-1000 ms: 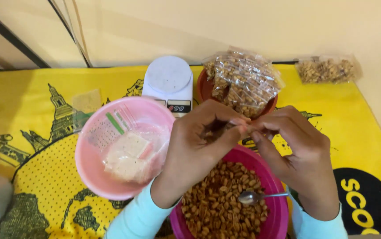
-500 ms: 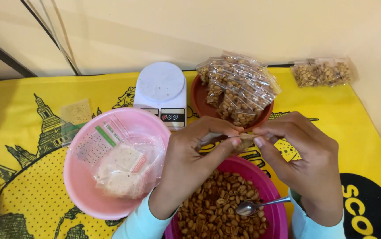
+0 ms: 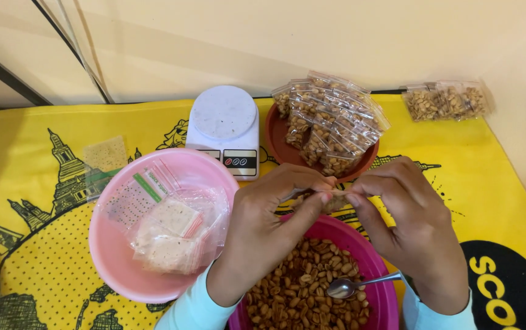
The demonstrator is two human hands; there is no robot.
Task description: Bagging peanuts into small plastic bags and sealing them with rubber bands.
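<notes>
We pinch a small clear bag (image 3: 334, 197) between both hands over the magenta bowl of peanuts (image 3: 312, 287).

The bag is mostly hidden by our fingers; we see only its top edge and a few nuts under it, just above the bowl's far rim. Our left hand (image 3: 269, 223) grips it with thumb and fingertips closed, and our right hand (image 3: 406, 220) meets it from the other side, also closed on the edge. A metal spoon (image 3: 354, 285) lies in the peanuts. To the left sits a pink bowl (image 3: 110, 256) of empty clear bags (image 3: 168, 235). Behind stand a white kitchen scale (image 3: 223, 128) and a brown plate (image 3: 278, 143) piled with filled bags (image 3: 330, 119). All rest on the yellow-clothed table (image 3: 489, 183).
</notes>
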